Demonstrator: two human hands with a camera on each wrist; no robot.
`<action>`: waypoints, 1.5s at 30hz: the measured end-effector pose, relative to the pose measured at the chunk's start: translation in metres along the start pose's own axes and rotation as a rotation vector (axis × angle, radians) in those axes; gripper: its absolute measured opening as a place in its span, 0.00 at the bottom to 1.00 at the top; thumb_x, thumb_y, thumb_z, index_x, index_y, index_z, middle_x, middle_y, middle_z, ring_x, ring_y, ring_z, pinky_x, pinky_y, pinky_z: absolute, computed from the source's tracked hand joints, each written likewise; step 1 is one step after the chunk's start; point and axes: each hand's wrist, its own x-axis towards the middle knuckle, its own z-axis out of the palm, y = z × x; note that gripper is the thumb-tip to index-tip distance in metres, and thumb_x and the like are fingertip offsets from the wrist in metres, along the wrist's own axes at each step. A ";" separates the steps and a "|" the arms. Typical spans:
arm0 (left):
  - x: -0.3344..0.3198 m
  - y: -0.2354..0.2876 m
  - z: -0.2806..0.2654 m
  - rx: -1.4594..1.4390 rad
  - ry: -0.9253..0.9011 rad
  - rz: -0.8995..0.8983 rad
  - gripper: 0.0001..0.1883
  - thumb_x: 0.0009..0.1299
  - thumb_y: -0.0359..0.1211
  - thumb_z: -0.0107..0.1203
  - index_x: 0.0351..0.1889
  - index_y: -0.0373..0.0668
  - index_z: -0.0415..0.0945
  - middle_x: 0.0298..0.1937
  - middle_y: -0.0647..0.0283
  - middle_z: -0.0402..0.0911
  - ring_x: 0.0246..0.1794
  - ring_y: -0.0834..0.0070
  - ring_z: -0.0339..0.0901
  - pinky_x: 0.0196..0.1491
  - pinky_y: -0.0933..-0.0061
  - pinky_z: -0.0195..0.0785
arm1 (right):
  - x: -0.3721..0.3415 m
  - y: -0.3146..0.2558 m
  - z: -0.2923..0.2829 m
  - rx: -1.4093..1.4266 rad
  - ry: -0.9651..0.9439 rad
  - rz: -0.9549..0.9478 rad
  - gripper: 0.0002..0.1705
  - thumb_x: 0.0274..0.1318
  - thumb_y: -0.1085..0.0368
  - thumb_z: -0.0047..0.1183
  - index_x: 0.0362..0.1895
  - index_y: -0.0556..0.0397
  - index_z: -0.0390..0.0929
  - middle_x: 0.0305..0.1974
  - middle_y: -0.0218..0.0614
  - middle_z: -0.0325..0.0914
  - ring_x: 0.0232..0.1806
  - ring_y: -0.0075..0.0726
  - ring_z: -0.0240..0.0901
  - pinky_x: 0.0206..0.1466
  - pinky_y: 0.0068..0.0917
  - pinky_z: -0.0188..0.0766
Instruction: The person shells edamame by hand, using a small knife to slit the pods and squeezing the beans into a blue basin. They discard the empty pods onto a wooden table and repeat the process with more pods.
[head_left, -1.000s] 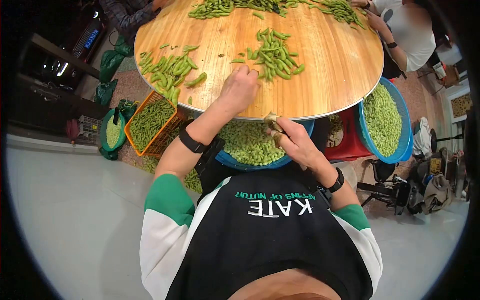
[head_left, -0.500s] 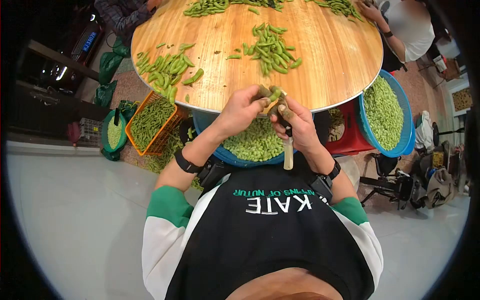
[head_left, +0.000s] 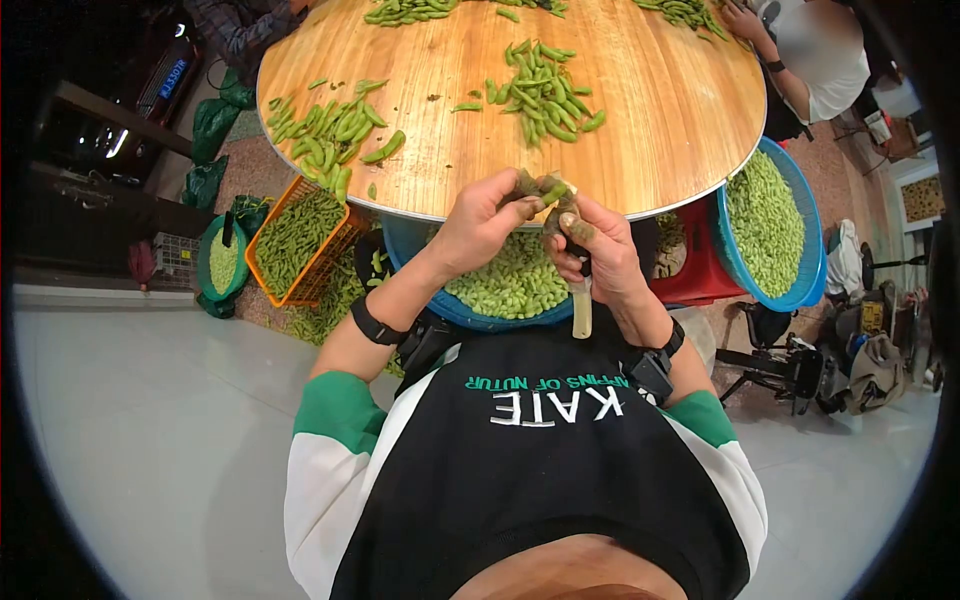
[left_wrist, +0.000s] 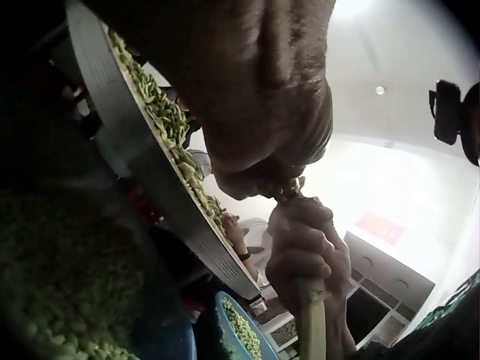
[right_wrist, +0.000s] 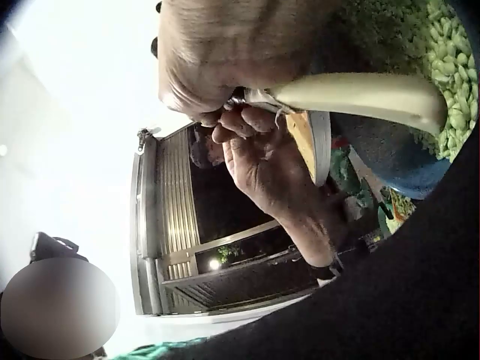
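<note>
The left hand [head_left: 482,222] pinches a green soybean pod [head_left: 553,192] between thumb and fingers, just over the near table edge. Close against it, the right hand [head_left: 606,252] grips a small knife [head_left: 581,312] whose cream handle points down toward the body. Most of the blade is hidden by the fingers. In the right wrist view the curved cream handle [right_wrist: 360,97] sticks out of the fist, and the left fingertips meet the right ones. Below both hands sits a blue tub [head_left: 472,318] of shelled green beans [head_left: 515,282]. The fingertips look darkly stained.
On the round wooden table [head_left: 430,130] lie a middle pile of pods [head_left: 545,95] and a left pile [head_left: 330,135]. An orange crate [head_left: 262,262] of pods stands left, another blue tub [head_left: 812,262] of beans right. Another person [head_left: 815,70] sits across at the right.
The left hand has drawn back from the pods on the table to meet the right hand, bringing a pod. The right hand rose slightly, and the knife handle came into view. Little differs since half a second ago.
</note>
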 end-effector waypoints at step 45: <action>0.000 -0.016 0.023 0.202 0.261 0.051 0.07 0.65 0.28 0.50 0.29 0.32 0.71 0.18 0.53 0.72 0.18 0.72 0.72 0.24 0.67 0.63 | 0.014 0.009 -0.008 -1.032 0.328 -0.528 0.21 0.53 0.74 0.53 0.53 0.60 0.70 0.30 0.37 0.72 0.26 0.33 0.69 0.28 0.27 0.68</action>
